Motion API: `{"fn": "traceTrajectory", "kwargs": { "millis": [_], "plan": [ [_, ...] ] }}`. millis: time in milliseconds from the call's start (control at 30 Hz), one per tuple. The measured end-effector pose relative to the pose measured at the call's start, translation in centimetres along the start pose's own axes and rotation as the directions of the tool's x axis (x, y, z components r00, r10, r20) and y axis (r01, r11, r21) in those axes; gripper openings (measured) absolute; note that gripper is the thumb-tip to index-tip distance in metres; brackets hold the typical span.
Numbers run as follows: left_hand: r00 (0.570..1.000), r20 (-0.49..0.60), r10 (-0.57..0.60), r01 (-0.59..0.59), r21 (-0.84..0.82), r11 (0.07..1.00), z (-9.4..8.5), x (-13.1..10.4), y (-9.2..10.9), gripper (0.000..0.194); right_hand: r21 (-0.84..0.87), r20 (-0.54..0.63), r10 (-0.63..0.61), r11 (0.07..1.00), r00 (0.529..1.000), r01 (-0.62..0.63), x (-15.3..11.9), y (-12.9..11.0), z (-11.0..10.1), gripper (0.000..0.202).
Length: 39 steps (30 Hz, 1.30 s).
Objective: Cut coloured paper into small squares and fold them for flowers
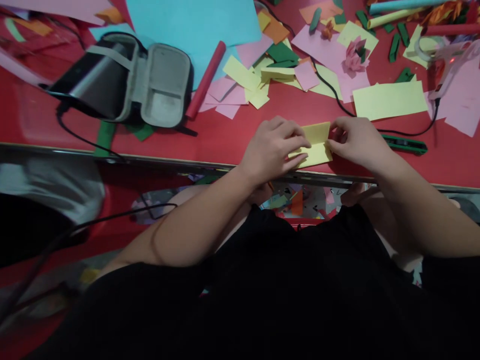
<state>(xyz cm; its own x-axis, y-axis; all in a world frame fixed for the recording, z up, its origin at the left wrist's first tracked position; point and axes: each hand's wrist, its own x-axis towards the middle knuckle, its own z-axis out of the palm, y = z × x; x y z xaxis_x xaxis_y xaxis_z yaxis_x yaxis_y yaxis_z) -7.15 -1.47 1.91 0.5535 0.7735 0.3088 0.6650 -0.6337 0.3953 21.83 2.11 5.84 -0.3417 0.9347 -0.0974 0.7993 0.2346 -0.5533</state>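
Paper (319,151), half-folded | left hand (273,149) loosely spread over it (hold unclear) | right hand (359,141) pinching its right edge | square edges, then crease firmly

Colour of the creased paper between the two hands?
Yellow; the creased paper shows best in the head view.

Yellow paper (317,150), creased and half-open, near the table's (221,142) edge.

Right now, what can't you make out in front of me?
In the head view:
Folded yellow paper: left part, behind the left hand.
Green tool: left end, behind the right hand.
Blue sheet: far side, cut off by the top edge.
Scraps below the table: blurred.
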Motion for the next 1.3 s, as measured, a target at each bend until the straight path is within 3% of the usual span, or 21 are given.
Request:
{"fn": "traceTrajectory", "kwargs": {
  "millis": [167,233,367,500,600,700,767,833,933,1000,1100,1167,1300],
  "plan": [
    [0.993,-0.081,-0.09,0.091,0.01,0.996,1.6,-2.0,-1.1,0.025,-0.082,-0.086,-0.012,0.997,0.996,0.005,-1.1,2.2,-4.1,0.025],
    [0.988,-0.092,-0.121,0.124,0.02,0.992,1.8,-2.2,-1.3,0.027,-0.144,-0.129,-0.043,0.989,0.991,0.024,-2.3,4.3,-6.6,0.026],
    [0.979,-0.068,-0.19,0.191,-0.001,0.982,1.7,-1.9,-1.0,0.025,-0.258,-0.061,-0.022,0.966,0.998,0.005,-5.0,9.2,-10.5,0.023],
    [0.968,-0.033,-0.248,0.247,-0.021,0.969,1.2,-1.5,-0.7,0.022,-0.244,-0.006,-0.028,0.969,1.0,0.026,-6.9,12.7,-11.5,0.028],
    [0.965,-0.014,-0.262,0.262,-0.04,0.964,0.9,-1.3,-0.5,0.021,-0.258,-0.047,-0.044,0.966,0.998,0.031,-7.6,13.4,-11.1,0.024],
    [0.96,-0.026,-0.279,0.278,-0.052,0.959,0.9,-1.3,-0.4,0.026,-0.2,-0.159,-0.072,0.979,0.985,0.039,-7.4,12.4,-10.1,0.028],
    [0.96,-0.046,-0.277,0.273,-0.065,0.96,1.1,-1.3,-0.5,0.026,-0.143,-0.304,-0.134,0.985,0.943,0.095,-6.6,10.8,-9.2,0.035],
    [0.962,-0.062,-0.264,0.259,-0.077,0.963,1.3,-1.3,-0.7,0.027,-0.134,-0.361,-0.244,0.969,0.9,0.209,-5.3,8.7,-8.2,0.033],
    [0.963,-0.047,-0.267,0.262,-0.091,0.961,1.3,-1.3,-1.0,0.028,-0.21,-0.131,-0.46,0.879,0.878,0.429,-2.5,5.3,-6.8,0.024],
    [0.958,-0.026,-0.287,0.282,-0.112,0.953,1.1,-1.3,-1.0,0.029,-0.275,0.021,-0.557,0.796,0.831,0.54,-0.8,3.7,-5.9,0.029],
    [0.951,-0.021,-0.308,0.303,-0.133,0.944,0.8,-1.2,-0.7,0.032,-0.325,0.11,-0.616,0.719,0.78,0.614,0.8,2.5,-5.0,0.035],
    [0.95,-0.016,-0.311,0.307,-0.121,0.944,0.6,-1.0,-0.5,0.034,-0.316,0.138,-0.586,0.738,0.799,0.596,1.1,1.9,-4.7,0.038],
    [0.951,0.022,-0.31,0.31,-0.109,0.944,0.2,-0.9,-0.4,0.041,-0.341,0.218,-0.345,0.849,0.913,0.403,0.8,0.5,-4.7,0.042]
  ]
}}
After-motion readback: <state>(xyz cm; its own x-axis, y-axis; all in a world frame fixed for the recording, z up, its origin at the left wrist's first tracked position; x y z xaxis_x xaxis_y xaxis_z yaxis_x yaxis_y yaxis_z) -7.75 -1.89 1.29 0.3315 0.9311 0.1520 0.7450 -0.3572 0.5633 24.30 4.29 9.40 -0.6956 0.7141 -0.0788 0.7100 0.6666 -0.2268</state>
